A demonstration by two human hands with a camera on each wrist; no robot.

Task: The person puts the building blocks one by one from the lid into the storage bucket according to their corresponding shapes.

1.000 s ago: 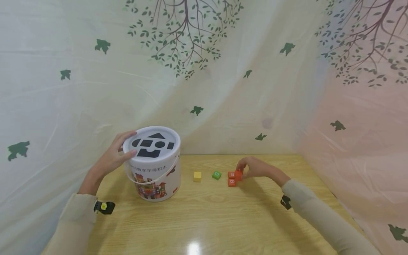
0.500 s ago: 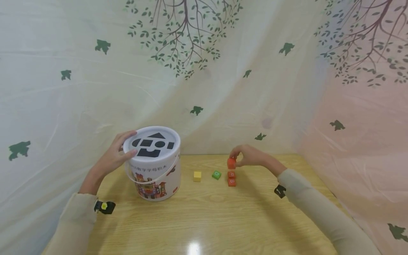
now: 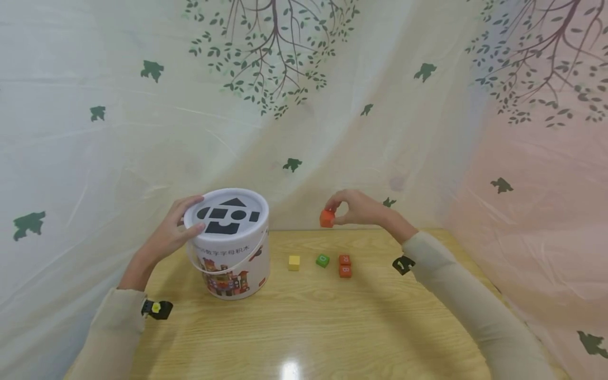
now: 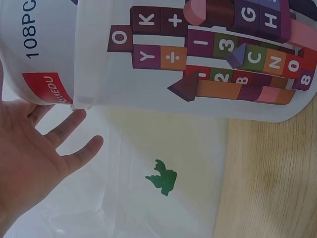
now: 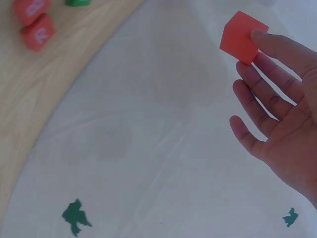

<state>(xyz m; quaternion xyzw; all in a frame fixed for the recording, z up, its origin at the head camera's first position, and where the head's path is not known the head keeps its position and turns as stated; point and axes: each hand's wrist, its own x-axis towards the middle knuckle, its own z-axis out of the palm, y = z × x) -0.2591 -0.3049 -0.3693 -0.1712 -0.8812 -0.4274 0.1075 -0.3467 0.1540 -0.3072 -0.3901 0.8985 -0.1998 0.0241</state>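
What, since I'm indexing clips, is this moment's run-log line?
left hand: touches lidded bucket; right hand: pinches red cube aloft; table: yellow block, green D block, red R block, red B block

Soft, even light is filling your head view; glare [image 3: 290,370] is whitening the table [image 3: 266,332] nearer you than the bucket [image 3: 228,245], and a soft-edged shadow [image 3: 400,312] is falling well to the bucket's right. Your right wrist view is looking dim and blurring the letter blocks [image 5: 38,32].

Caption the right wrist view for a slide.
Right hand pinches a red cube; lettered red blocks lie on the wooden table.
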